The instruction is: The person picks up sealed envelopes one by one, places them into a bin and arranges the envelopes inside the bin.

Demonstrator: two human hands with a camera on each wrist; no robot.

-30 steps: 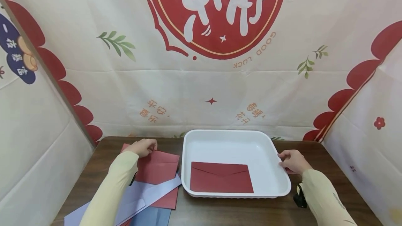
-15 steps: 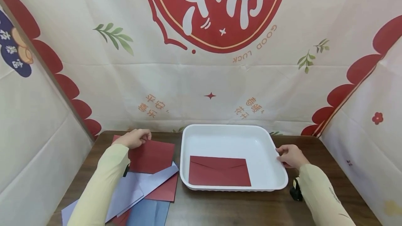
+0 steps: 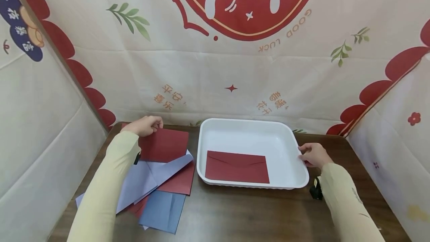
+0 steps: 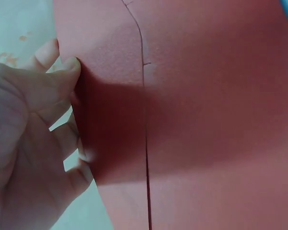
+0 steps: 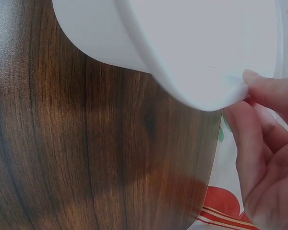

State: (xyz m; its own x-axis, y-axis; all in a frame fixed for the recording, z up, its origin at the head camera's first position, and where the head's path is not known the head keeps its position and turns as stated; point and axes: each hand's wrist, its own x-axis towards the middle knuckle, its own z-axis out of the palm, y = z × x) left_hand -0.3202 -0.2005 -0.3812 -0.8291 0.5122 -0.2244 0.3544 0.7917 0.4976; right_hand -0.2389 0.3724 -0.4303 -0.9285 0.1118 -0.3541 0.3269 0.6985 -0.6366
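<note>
Clearly, the left wrist view gives what the head view doesn't: a flap seam on the red envelope (image 4: 206, 120), whose edge the left hand (image 4: 24, 129) pinches. Likewise, the right wrist view shows the right hand (image 5: 271, 148) gripping the rim of the white tray (image 3: 248, 135), thumb above, fingers beneath. Behind the paper the left fingertips are partly hidden; a pale yellow sleeve (image 3: 100, 186) covers some lavender envelopes (image 3: 139, 178). The red envelope extends from the left hand toward the tray.
</note>
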